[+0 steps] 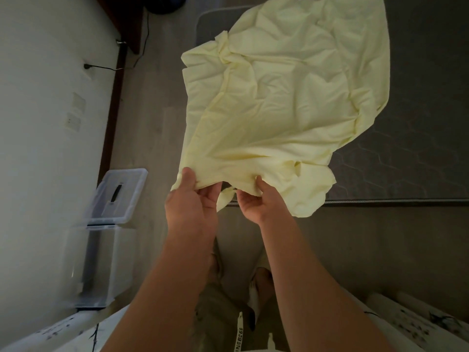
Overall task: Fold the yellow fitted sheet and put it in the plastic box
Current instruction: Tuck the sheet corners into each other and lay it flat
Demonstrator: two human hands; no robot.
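Note:
The pale yellow fitted sheet (284, 97) lies crumpled across the grey mattress (411, 148), with its near edge lifted off the bed. My left hand (193, 199) pinches that near edge at the left, thumb on top. My right hand (253, 199) grips the same edge a little to the right, fingers curled under the cloth. A bunched corner of the sheet hangs down to the right of my right hand. The clear plastic box (101, 262) stands on the floor at the left by the wall, with its lid (119, 196) resting tilted on its far end.
A white wall with sockets runs down the left side. A black cable (142, 52) trails over the wooden floor (152, 128) between the wall and the mattress. My legs and feet show below my arms.

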